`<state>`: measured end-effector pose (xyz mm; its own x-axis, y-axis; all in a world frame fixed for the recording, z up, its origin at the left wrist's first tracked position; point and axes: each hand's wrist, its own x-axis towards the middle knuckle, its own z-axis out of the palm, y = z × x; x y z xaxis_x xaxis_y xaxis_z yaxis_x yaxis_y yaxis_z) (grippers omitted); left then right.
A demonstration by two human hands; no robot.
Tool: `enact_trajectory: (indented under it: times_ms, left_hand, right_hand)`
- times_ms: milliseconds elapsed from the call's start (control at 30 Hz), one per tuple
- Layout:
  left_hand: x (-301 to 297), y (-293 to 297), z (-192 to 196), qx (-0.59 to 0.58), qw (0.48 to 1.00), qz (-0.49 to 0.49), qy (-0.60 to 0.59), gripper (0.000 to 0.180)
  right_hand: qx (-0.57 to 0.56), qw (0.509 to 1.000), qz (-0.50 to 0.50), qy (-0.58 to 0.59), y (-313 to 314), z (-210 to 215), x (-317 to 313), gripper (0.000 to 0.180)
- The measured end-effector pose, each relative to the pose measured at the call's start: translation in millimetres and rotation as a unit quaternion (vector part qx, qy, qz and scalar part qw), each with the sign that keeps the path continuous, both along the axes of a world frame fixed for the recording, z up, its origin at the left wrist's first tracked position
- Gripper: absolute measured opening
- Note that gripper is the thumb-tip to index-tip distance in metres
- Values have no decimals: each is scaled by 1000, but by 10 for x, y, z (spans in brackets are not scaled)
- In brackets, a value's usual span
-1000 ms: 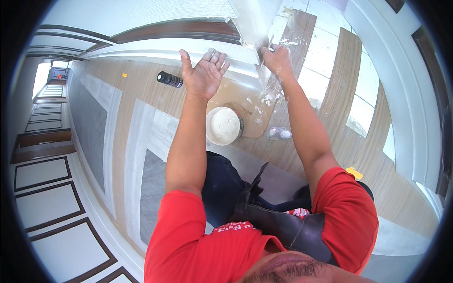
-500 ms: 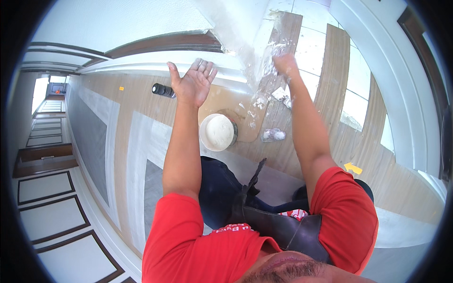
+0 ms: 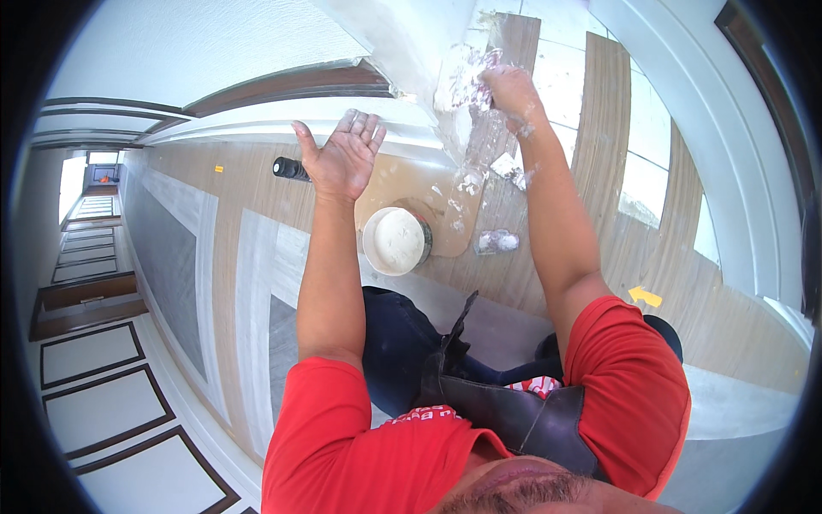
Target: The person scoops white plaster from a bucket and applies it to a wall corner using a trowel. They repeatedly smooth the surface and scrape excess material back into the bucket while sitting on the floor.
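My left hand (image 3: 344, 161) is raised, palm showing and fingers spread, with whitish smears on the fingertips and nothing in it. Behind it a dark cylinder with a black-and-white end (image 3: 289, 169) lies partly hidden. My right hand (image 3: 515, 94) is closed on a white-smeared piece with reddish patches (image 3: 465, 81), held against the lower part of the white wall corner (image 3: 454, 128); its kind is unclear. Between my forearms stands a round tub of white paste (image 3: 399, 241).
A smeared clear packet (image 3: 497, 242) and a white-caked flat piece (image 3: 509, 170) lie on the wood-look floor. White crumbs dot a tan sheet (image 3: 445, 231) by the tub. A yellow arrow marker (image 3: 645, 296) is at right. White panelled doors (image 3: 94, 411) line the left.
My right hand has moved up and left with the white-smeared piece, from the wood-look strip onto the wall corner. My left hand has shifted slightly left and stays spread.
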<state>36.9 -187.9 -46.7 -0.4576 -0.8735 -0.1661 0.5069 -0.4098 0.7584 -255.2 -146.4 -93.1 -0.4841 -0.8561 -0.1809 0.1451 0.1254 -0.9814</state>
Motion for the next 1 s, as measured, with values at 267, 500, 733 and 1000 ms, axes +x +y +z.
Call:
enact_trajectory:
  times_ms: [267, 500, 733, 1000]
  left_hand:
    - [-138, -13, 29, -8, 1000, -14, -9, 142]
    - [-1, -3, 20, -29, 999, -22, -31, 147]
    - [40, 23, 14, -20, 999, -10, -23, 144]
    - [-43, -6, 12, -11, 1000, -5, -11, 142]
  right_hand:
    - [162, 978, 40, 124, -94, -919, -389, 28]
    - [205, 964, 85, 143, -85, -1087, 59, 34]
    - [180, 973, 117, 90, -117, -708, 270, 41]
    - [150, 971, 93, 160, -332, -626, 451, 67]
